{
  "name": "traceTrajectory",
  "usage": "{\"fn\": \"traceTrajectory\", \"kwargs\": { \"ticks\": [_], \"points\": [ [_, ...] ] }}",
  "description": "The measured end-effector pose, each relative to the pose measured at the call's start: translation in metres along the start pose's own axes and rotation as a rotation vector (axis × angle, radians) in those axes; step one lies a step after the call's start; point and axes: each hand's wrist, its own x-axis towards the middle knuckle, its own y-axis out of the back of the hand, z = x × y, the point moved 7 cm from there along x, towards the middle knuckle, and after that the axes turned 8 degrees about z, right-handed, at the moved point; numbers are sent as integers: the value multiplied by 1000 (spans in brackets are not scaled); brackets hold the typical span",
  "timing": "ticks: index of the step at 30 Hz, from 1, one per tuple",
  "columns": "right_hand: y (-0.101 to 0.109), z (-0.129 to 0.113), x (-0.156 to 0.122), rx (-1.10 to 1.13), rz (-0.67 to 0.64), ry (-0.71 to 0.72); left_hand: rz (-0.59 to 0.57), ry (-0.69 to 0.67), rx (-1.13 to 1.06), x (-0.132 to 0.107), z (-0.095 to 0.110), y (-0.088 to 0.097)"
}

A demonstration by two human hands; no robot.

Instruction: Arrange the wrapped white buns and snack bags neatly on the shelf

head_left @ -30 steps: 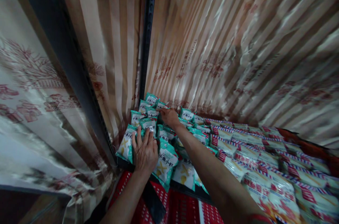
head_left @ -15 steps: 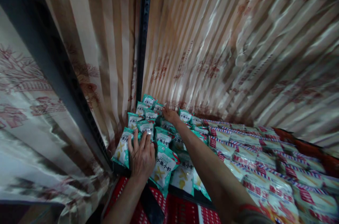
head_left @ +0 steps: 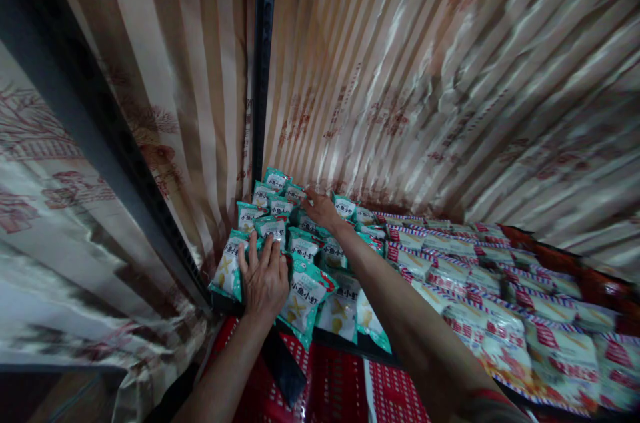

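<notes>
Striped curtain (head_left: pixel 400 76), left hand (head_left: pixel 264 279) on teal packets (head_left: pixel 303 296), right hand (head_left: pixel 323 209) apparently touching others.

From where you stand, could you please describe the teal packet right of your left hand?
Start at the dark post against the striped curtain; teal packets are heaped at its foot. The packet lies against the left hand's thumb, tilted over the shelf edge, showing a large yellow cross.

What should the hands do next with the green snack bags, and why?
Probably the left hand should push the front teal snack packets a little further back. Several overhang the shelf's front edge above the red crate and look ready to slide off, while the right hand rests on the back row.
</notes>
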Motion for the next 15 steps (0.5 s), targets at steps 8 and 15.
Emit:
{"fn": "traceTrajectory", "kwargs": {
  "ticks": [8, 15],
  "points": [
    [79, -15, -128, 338, 441, 163, -14, -31, 8, -2, -2, 5],
    [44, -25, -253, 479, 396, 28, 52, -84, -10, -14, 5, 22]
  ]
}}
